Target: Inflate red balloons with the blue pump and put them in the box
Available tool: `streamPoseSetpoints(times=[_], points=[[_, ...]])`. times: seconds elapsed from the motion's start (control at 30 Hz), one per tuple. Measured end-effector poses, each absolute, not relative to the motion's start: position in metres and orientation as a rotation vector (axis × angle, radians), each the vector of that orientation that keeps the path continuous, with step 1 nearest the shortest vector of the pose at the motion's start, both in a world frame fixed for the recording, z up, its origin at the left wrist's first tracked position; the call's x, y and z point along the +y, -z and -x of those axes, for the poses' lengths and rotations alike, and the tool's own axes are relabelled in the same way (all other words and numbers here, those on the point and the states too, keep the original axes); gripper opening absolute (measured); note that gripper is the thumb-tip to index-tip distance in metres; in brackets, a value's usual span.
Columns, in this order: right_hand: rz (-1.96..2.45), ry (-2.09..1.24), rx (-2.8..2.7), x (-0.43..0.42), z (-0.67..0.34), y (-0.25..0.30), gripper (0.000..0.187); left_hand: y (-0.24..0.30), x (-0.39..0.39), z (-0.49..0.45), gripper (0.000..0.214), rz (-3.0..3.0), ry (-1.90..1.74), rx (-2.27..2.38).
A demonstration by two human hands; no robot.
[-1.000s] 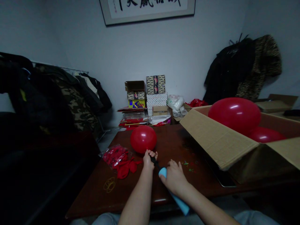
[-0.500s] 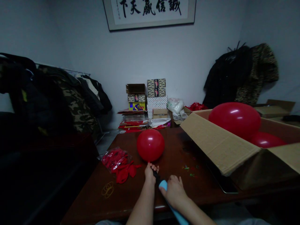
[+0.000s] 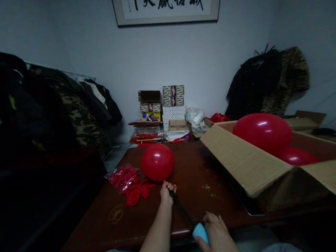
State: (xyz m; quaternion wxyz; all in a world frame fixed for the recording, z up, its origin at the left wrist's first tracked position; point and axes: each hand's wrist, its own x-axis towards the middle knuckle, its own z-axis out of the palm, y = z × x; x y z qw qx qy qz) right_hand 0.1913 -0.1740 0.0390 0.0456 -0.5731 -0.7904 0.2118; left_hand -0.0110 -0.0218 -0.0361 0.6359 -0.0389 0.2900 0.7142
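A round red balloon [image 3: 157,162] stands partly inflated over the dark wooden table [image 3: 147,224]. My left hand [image 3: 167,191] is closed around the balloon's neck where it meets the black nozzle of a hand pump. My right hand [image 3: 216,236] grips the pump's light blue barrel [image 3: 201,232] near the bottom edge of the view, and the thin black rod [image 3: 183,210] stretches between the two hands.
A bag of flat red balloons [image 3: 126,180] and yellow rubber bands [image 3: 116,213] lie left of my arm. An open cardboard box [image 3: 252,164] holding inflated red balloons [image 3: 261,132] fills the right. Stacked boxes [image 3: 162,106] stand by the wall; coats hang at both sides.
My right hand has pulled the blue pump barrel back toward me, exposing the black rod. The balloon has swelled over the second and shifted slightly left.
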Motion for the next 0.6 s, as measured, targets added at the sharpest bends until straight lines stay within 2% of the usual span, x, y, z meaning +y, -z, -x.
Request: streamPoseSetpoints(times=[0.6], points=[[1.722, -0.546, -2.226, -0.147, -0.142, -0.045, 0.041, 0.030, -0.029, 0.017, 0.030, 0.039, -1.619, 0.565]])
